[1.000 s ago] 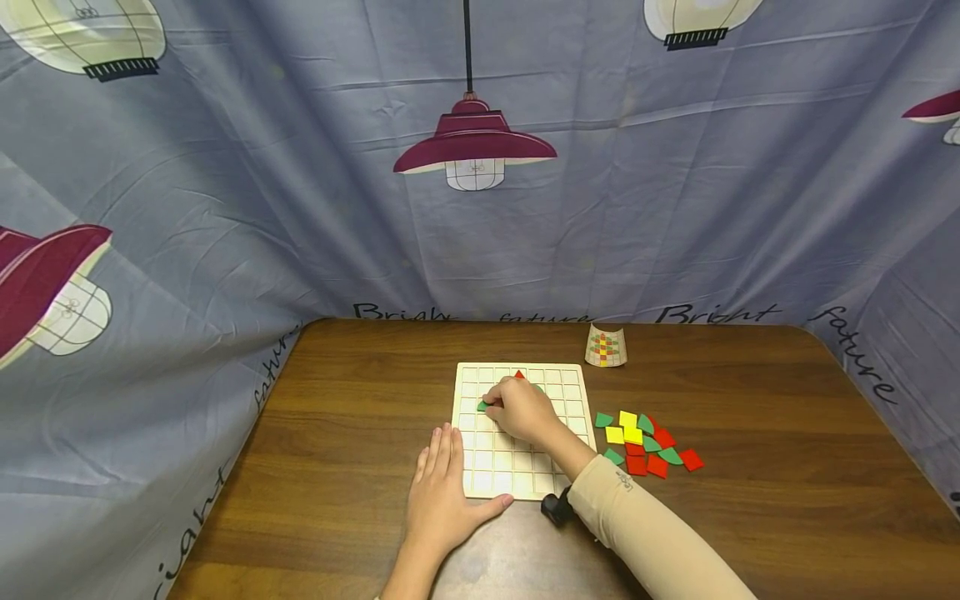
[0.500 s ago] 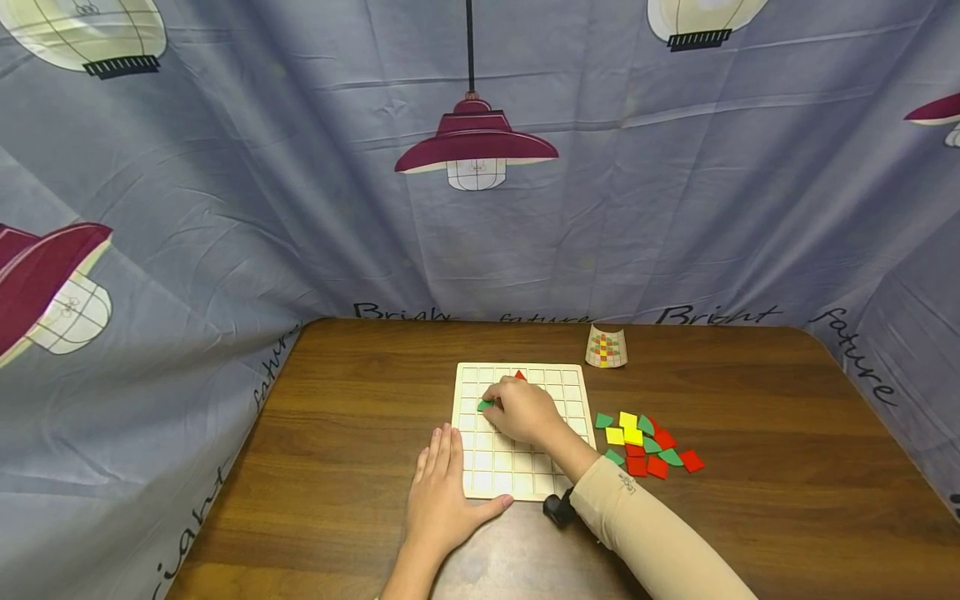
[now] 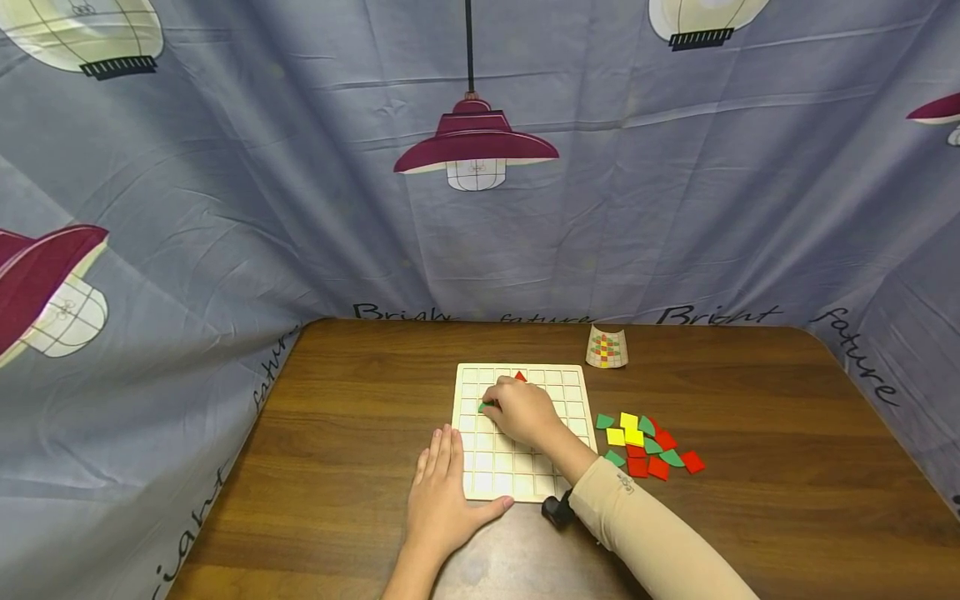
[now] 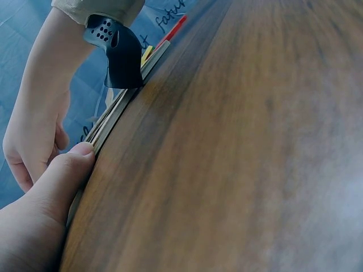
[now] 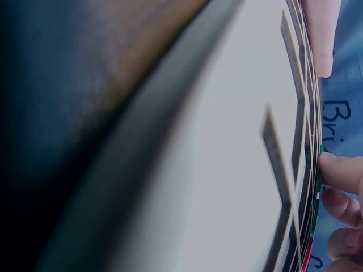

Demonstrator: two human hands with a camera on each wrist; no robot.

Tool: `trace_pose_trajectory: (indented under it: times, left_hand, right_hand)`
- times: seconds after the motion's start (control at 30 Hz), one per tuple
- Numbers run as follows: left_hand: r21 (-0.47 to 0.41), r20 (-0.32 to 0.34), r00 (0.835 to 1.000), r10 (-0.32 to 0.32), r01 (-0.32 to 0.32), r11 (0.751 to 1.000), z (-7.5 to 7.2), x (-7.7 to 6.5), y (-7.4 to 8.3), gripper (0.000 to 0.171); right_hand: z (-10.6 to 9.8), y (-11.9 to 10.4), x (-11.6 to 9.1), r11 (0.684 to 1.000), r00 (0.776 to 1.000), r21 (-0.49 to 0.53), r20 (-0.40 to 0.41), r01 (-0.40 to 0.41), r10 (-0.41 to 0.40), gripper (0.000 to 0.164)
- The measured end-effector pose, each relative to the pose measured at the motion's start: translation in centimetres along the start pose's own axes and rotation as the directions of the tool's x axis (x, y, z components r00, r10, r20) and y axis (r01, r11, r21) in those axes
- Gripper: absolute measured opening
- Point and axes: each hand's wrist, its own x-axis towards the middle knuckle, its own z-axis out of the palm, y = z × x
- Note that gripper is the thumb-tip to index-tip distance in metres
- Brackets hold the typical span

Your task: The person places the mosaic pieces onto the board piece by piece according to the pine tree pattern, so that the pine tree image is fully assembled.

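Right hand (image 3: 522,410) pinching a green piece (image 3: 483,407) on the grid board's (image 3: 480,463) far-left part, the left hand (image 3: 441,502), fingers straight, at its near-left corner, seemingly steadying it, loose tiles (image 3: 637,467) lying right, presumably for easy reach.

One pale, square gridded board (image 3: 482,463), and right of it lay three yellow square tiles (image 3: 615,437), five green quarter-round tiles (image 3: 672,458), at least five red tiles (image 3: 637,468)!

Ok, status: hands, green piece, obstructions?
Right hand pinches small flat green piece at pale square gridded board. Left hand at board's left and near edges. Right hand hides part of board.
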Motion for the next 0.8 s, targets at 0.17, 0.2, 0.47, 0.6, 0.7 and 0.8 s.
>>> trace_pose_trajectory:
  times: [0.17,0.2,0.47,0.6,0.7,0.8]
  left_hand:
    - [0.004,-0.004,1.000,0.001,-0.001,1.000,0.0,0.0,0.0,0.126]
    - [0.006,-0.005,1.000,0.001,-0.001,1.000,0.0,0.0,0.0,0.126]
    - [0.011,0.001,1.000,0.000,0.000,1.000,0.0,-0.1,0.1,0.126]
    - [0.011,0.003,1.000,0.000,0.000,1.000,0.0,-0.1,0.1,0.126]
    - [0.011,0.001,1.000,0.000,0.000,1.000,0.0,-0.2,0.1,0.127]
    - [0.011,0.004,1.000,-0.001,0.001,1.000,0.0,-0.1,0.1,0.127]
  right_hand:
    - [0.0,0.0,0.0,1.000,1.000,0.019,-0.006,-0.010,0.010,0.011]
    - [0.0,0.0,0.0,1.000,1.000,0.017,-0.009,-0.010,0.010,0.010]
    - [-0.5,-0.1,-0.6,1.000,1.000,0.018,-0.012,-0.020,0.020,0.010]
    - [-1.4,0.2,-1.1,0.999,1.000,0.047,0.000,-0.023,0.023,0.009]
    - [-2.3,0.8,-1.7,0.997,0.999,0.067,0.005,-0.040,0.040,0.018]
    - [-3.2,1.8,-2.6,0.995,0.998,0.066,0.002,-0.068,0.068,0.023]
